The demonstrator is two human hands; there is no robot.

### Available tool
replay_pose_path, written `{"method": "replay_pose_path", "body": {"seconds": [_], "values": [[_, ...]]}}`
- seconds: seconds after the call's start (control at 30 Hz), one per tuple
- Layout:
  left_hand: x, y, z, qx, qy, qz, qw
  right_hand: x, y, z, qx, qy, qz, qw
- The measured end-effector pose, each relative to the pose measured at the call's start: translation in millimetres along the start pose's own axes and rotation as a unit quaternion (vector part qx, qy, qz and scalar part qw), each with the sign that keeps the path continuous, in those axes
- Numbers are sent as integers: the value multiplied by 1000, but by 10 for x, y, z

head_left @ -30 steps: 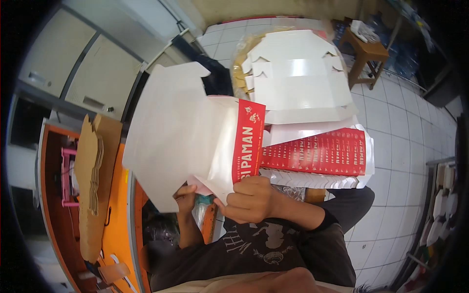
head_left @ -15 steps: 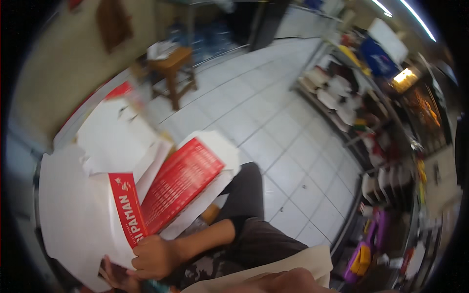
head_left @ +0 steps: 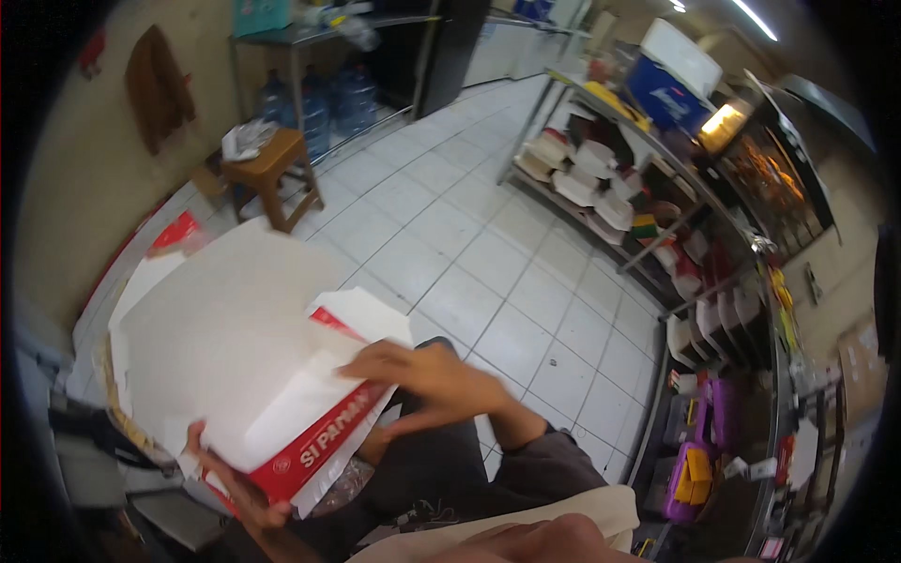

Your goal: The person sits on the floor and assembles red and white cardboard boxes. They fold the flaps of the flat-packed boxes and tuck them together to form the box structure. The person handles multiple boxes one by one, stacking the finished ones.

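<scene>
A white cardboard food box [head_left: 225, 347] with red printed sides lies partly folded across my lap, its pale inside facing up. At the box's near left corner, my left hand [head_left: 246, 493] grips the cardboard, one finger standing up on the inner side. My right hand [head_left: 432, 380] hovers over the right end of the red side panel [head_left: 324, 446], fingers and thumb apart; whether it touches the panel I cannot tell. Beyond it, more white and red cardboard [head_left: 371, 310] sticks out under the box.
A wooden stool [head_left: 267, 169] with a crumpled white item stands ahead on the tiled floor [head_left: 469, 244]. Large blue water bottles [head_left: 352, 98] sit beneath a metal table. To the right, a metal rack [head_left: 619, 202] holds folded boxes, near a lit food display [head_left: 774, 183] and purple bins [head_left: 690, 479].
The box has turned and its white panel has swung over, now broad and facing up. My right hand has left the near corner and moved right, its fingers opening.
</scene>
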State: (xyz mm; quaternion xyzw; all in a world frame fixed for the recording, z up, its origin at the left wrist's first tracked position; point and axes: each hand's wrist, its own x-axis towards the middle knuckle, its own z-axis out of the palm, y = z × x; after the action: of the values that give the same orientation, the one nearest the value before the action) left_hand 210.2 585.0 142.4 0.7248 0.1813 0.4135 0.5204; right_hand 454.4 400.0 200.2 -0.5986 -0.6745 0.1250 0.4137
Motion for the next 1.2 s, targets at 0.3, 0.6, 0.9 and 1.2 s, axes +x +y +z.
{"method": "replay_pose_path", "body": {"seconds": [0.3,0.6,0.9,1.2], "values": [[494,-543,717,-311,-274,-236,879,-813,886,-45,190,45,101,976],[749,-1707,1243,290,-169,-7,942,-1130,2043,226,264,261,253,893],[973,-2015,1518,417,-237,-63,875,-1325,2928,880,325,118,316,883],[912,-2079,1497,456,-247,-49,854,-1056,3029,1105,365,28,287,885]]}}
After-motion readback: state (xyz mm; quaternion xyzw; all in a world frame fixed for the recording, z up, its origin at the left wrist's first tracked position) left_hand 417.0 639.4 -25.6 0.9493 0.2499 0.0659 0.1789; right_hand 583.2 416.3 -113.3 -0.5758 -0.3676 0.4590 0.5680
